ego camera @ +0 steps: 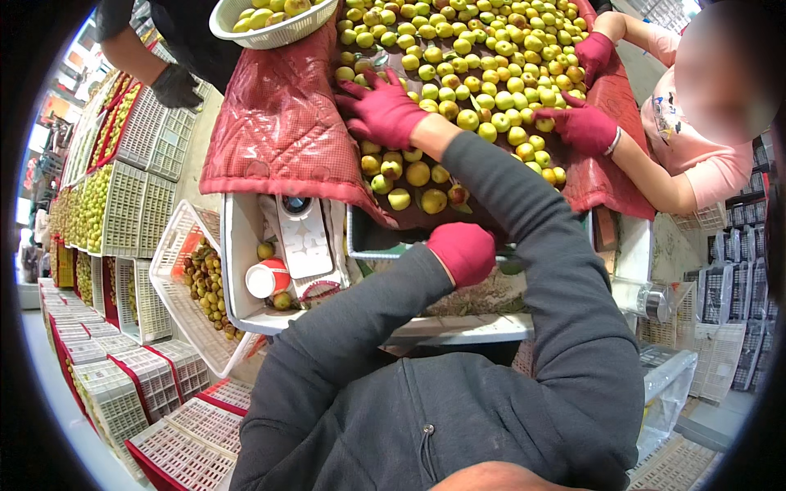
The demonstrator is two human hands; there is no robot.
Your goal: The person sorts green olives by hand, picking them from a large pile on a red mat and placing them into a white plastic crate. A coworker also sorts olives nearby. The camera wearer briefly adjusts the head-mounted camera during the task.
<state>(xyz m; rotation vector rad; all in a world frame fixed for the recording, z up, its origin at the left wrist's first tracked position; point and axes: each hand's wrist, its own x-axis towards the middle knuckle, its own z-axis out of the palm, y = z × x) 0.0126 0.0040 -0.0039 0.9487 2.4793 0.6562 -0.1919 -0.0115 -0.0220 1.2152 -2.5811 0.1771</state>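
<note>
Yellow-green fruits with brown blotches, apparently jujubes [488, 132], cover a dark sorting surface [405, 218] before me. My right hand [387, 110], in a dark pink glove, lies palm down over fruit at the surface's left side, its fingers spread. Nearer my body, my left hand [463, 253], gloved alike, is curled at the near edge of the surface; its palm side is hidden, so I cannot tell whether it holds anything. Beneath that edge is a dark crate or bin [368, 239]. Red quilted padding [279, 123] drapes the left side.
A co-worker's gloved hand [580, 126] touches fruit at right; their other hand rests on the padding. Another person's black-gloved hand [175, 86] hangs upper left. A white basket [270, 34] holds fruit. A phone [304, 239] and paper cup [268, 279] lie beside a crate [184, 227] of browner fruit.
</note>
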